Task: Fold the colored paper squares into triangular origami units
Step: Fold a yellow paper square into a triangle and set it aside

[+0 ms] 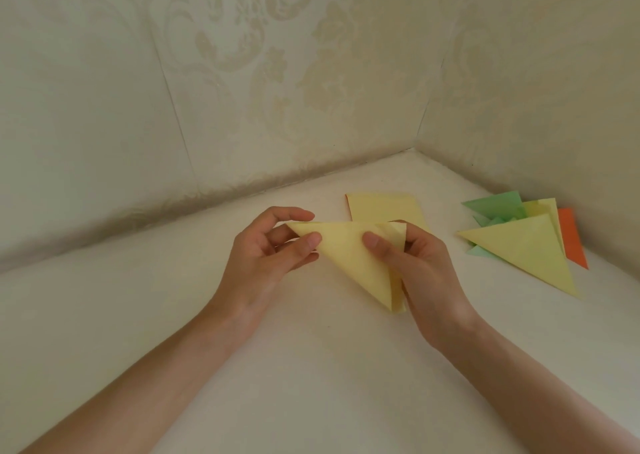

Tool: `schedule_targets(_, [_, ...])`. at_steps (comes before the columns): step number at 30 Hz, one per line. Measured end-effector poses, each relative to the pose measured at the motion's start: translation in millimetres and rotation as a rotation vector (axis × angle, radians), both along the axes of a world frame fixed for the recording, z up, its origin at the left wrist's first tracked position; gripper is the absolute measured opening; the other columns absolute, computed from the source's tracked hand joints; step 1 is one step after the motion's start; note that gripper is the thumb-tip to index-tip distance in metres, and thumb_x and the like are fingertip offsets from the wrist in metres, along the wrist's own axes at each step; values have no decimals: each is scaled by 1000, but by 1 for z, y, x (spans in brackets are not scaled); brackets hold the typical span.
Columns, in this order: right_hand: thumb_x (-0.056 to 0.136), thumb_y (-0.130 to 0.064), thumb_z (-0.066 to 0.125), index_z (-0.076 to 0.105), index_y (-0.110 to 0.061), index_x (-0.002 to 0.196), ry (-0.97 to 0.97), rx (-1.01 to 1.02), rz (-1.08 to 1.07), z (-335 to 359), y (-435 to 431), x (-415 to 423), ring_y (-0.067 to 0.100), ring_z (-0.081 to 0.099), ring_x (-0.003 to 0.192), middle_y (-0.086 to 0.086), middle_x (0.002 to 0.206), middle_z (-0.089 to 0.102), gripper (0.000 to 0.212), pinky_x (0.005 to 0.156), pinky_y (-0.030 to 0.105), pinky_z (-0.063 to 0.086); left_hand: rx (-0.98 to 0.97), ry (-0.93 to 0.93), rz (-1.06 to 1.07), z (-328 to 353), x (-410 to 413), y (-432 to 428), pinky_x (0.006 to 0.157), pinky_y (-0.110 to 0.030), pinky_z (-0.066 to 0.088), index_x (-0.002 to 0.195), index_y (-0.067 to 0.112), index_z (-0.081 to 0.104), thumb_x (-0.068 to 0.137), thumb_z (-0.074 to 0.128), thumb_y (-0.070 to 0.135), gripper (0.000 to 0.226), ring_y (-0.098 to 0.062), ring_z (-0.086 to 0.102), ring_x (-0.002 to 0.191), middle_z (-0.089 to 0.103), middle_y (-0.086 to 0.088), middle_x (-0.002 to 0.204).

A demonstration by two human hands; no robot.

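Now you hold a yellow paper triangle (349, 259) up just above the tabletop (138, 315), near the middle of the view; your left hand (270, 249) pinches its left corner, thumb in front and fingers behind, so that grip is closed on the paper; your right hand (424, 266) pinches the right side of the same paper, thumb pressed on the front and fingers curled at the back; the point of the triangle hangs down between your hands; its right edge shows a second layer that does not quite line up, so I think this fold is made but not yet pressed flat.

Behind your hands a small stack of yellow squares (381, 207) lies flat, with a thin orange edge showing at its left side; these are not folded yet, and I cannot tell how many there are; off to the right sits a pile of folded pieces, with a big yellow triangle (526, 249) on top, green triangles (495, 206) under it, and an orange piece (573, 239) beside it; so some units look done, one is in your hands, and the stack is left to do.
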State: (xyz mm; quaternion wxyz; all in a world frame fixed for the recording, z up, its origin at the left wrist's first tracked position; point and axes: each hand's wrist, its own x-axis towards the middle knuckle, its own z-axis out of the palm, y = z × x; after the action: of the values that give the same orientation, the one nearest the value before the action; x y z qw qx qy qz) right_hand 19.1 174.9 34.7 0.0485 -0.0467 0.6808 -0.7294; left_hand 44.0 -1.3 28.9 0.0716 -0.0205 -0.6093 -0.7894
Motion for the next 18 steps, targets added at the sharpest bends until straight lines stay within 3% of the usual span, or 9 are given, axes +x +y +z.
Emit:
schedule_targets(6, [85,-19,64,63,-13,74,7,-29,-15,-2,-2,1,16,48,71,1,73,55,13,64,29,37,-51,46,48,0,0,2,71,-21,55,91,11,63,78,65,1,17,-7,63,72,68,5,70])
schedule_targets(9, [87,-8,62,66,-9,89,34,-37,-1,-4,-1,0,17,53,75,3,79,61,5,68,29,42,-47,54,50,1,1,2,72,-22,55,92,11,64,79,65,1,16,-8,64,73,68,3,72])
schedule_targets(11, [87,-4,61,65,-7,98,46,-42,-8,-5,0,-1,15,56,75,2,79,63,12,67,26,44,-40,59,46,1,1,2,72,-22,55,92,12,65,77,65,6,16,-9,63,74,67,2,71])
schedule_targets(14, [87,-5,61,65,-8,95,48,-29,-37,-4,1,-2,14,53,73,-1,75,61,9,64,26,42,-39,69,55,1,2,3,72,-22,54,91,12,67,77,64,13,14,-8,62,71,59,3,61])
schedule_targets(18, [89,-17,61,65,-11,85,34,3,-74,-3,1,-1,15,50,71,0,75,59,8,63,27,39,-60,68,51,1,3,3,73,-21,54,90,11,67,82,62,4,12,-9,63,73,63,4,62])
